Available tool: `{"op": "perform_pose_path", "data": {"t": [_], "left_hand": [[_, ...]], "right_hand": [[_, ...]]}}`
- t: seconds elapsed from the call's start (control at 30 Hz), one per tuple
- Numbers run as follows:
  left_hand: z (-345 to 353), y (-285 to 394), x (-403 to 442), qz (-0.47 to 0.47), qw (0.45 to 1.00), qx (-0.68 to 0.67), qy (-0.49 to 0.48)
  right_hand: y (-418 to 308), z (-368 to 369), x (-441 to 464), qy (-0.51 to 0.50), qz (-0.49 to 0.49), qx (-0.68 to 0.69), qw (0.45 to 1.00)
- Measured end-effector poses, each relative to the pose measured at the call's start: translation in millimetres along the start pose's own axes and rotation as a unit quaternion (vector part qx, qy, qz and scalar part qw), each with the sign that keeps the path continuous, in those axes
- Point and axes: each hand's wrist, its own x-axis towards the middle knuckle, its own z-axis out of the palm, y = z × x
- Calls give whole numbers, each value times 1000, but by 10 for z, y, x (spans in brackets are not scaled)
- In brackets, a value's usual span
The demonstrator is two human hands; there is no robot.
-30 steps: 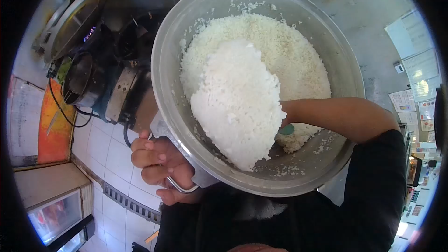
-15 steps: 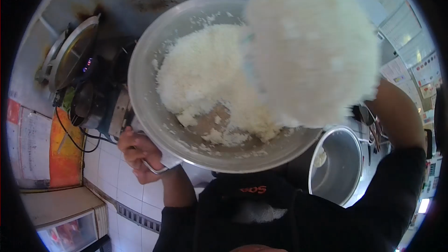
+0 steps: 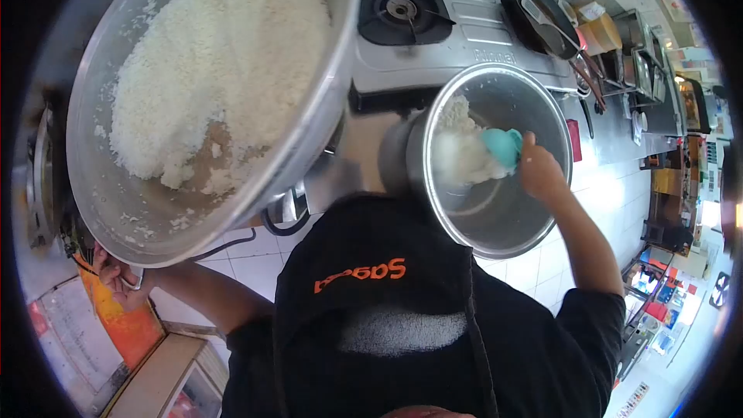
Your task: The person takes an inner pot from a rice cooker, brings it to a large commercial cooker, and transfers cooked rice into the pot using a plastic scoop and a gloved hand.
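Observation:
My right hand (image 3: 542, 173) grips a teal scoop (image 3: 502, 147) tilted inside the mouth of a deep metal pot (image 3: 563, 186). Blurred white rice (image 3: 464, 159) spills from the scoop into it, beside a clump of rice against the pot's wall. On the left, a wide metal basin (image 3: 93, 108) holds a large mound of cooked rice (image 3: 224, 54), with part of its bottom bare near me. My left hand (image 3: 114, 277) is closed around the basin's loop handle (image 3: 138, 279) at the lower rim; some fingers are hidden by the basin.
A gas stove (image 3: 472, 15) with a black burner (image 3: 400, 8) stands behind the pot. At the back right lie a black pan (image 3: 542, 23) and other utensils. A white-tiled floor (image 3: 534, 267) shows below, and an orange panel (image 3: 135, 333) at the lower left.
My right hand has carried the rice-filled scoop from above the basin into the deep pot, where rice now falls. My view has swung right; my left hand stays at the basin's handle.

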Motion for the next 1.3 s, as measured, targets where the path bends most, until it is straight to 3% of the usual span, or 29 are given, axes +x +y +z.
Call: {"op": "perform_pose_path", "data": {"t": [0.1,0.13,0.23,0.27,0.3,0.37,0.4,0.43,0.5,0.53,0.6,0.7,0.8,1.07,1.13,1.27,1.3], "left_hand": [[-159,52,66,-34,999,13,-22],[229,143,18,23,986,163,11],[-49,99,110,36,979,200,-16],[20,122,95,3,992,127,3],[101,144,78,5,991,134,-3],[214,208,51,-40,987,156,18],[100,196,102,-68,986,139,68],[170,224,76,-66,985,145,68],[333,251,13,-90,978,163,93],[325,238,34,-84,984,137,78],[255,245,39,-73,986,128,73],[313,209,4,-75,990,103,51],[325,185,-62,-65,996,55,32],[766,184,-216,-36,999,16,34],[995,220,-244,-11,994,65,89],[1068,328,-268,-21,982,166,83],[1114,331,-269,-40,988,119,90]], "right_hand": [[-44,-27,-54,14,-21,15,1000],[-43,-187,-114,24,-3,24,999],[165,-548,-315,106,-17,94,990],[201,-689,-376,108,-6,142,984],[299,-686,-391,193,-74,192,959],[384,-589,-348,263,-142,256,919],[408,-372,-294,149,-18,207,967],[426,-162,-239,145,-126,65,979],[415,42,-186,-24,-133,-95,986],[433,-1,-176,-18,-137,-100,985],[415,-117,-144,18,-137,16,990],[169,-224,-117,-2,-140,107,984],[-299,-80,-31,-54,-128,33,990],[-925,29,-65,-13,-183,0,983],[-1111,29,-54,-29,-155,21,987],[-1278,-337,-210,-72,-46,116,990],[-777,-211,-114,42,-151,93,983]]}}
